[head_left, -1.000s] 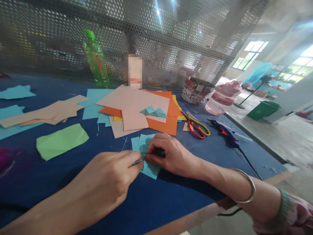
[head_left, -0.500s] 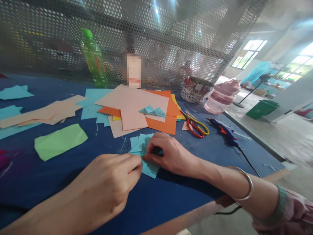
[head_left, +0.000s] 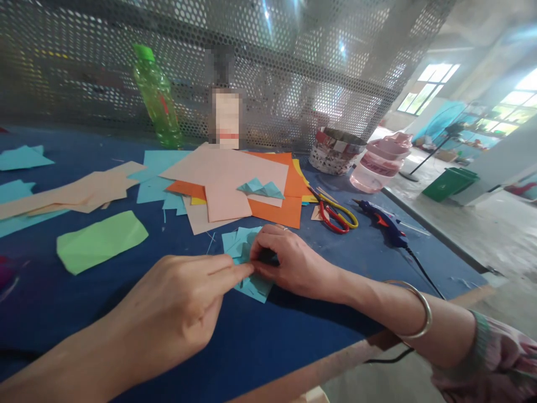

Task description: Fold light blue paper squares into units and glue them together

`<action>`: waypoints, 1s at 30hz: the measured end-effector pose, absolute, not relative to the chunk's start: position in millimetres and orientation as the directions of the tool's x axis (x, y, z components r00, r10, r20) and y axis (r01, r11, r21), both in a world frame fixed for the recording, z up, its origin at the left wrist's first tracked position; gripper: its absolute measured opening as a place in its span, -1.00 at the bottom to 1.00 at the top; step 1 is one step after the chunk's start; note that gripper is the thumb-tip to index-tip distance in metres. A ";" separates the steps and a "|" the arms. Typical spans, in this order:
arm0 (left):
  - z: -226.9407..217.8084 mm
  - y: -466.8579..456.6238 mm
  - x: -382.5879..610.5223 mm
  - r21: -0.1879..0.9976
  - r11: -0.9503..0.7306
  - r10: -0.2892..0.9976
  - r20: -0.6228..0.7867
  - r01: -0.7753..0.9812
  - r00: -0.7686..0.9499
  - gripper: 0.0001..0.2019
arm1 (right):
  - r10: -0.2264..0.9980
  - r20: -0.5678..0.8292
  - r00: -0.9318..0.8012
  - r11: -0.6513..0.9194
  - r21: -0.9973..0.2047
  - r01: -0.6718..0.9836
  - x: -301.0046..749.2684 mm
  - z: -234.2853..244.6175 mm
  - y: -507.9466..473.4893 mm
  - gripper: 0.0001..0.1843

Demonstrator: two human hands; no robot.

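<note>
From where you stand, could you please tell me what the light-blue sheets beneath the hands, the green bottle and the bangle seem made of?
Light-blue sheets: matte paper, judging by their thin, flat layers and crisp edges.
Green bottle: probably plastic, glossy and tinted, as it looks shiny and see-through.
Bangle: likely smooth metal, given its pale sheen.

Stretches as a dark blue, brown-edged table top (head_left: 251, 347); bears a green paper piece (head_left: 103, 242) at left, a heap of coloured paper (head_left: 229, 168) at centre, light-blue sheets (head_left: 262, 291) nearer the front; carries scissors (head_left: 346, 226) and a glue gun (head_left: 389, 228) at right, with a green bottle (head_left: 157, 101), a mottled pot (head_left: 334, 159) and a pink bottle (head_left: 380, 165) along the back
</note>
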State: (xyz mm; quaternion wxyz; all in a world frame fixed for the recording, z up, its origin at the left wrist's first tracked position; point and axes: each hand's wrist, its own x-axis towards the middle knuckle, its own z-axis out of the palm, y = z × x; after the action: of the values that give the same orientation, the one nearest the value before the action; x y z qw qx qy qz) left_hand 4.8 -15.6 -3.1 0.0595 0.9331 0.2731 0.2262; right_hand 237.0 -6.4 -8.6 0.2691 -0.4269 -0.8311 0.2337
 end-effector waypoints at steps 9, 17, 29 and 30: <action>3.8 -14.0 7.7 0.190 -0.861 0.506 0.226 0.471 0.833 -0.55 | 0.835 0.247 -0.492 0.529 -0.608 0.592 237.5 -9.6 -6.5 -0.84; 5.5 -15.8 9.1 0.182 -0.841 0.537 0.176 0.509 0.825 -0.53 | 0.832 0.238 -0.501 0.528 -0.621 0.580 238.6 -10.4 -5.4 -0.79; 4.7 -10.1 3.9 0.241 -0.860 0.496 0.186 0.450 0.848 -0.44 | 0.860 0.189 -0.474 0.464 -0.675 0.573 245.2 -7.8 -0.2 -0.80; 4.2 -9.4 3.1 0.246 -0.860 0.494 0.187 0.447 0.849 -0.46 | 0.856 0.192 -0.480 0.469 -0.681 0.563 245.8 -8.3 0.2 -0.81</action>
State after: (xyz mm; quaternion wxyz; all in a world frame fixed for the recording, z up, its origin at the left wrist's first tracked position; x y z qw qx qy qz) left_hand 3.1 -9.4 4.2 0.0968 0.9566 0.2458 0.1228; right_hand 245.8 0.2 -8.3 0.2654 -0.4354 -0.8148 0.2758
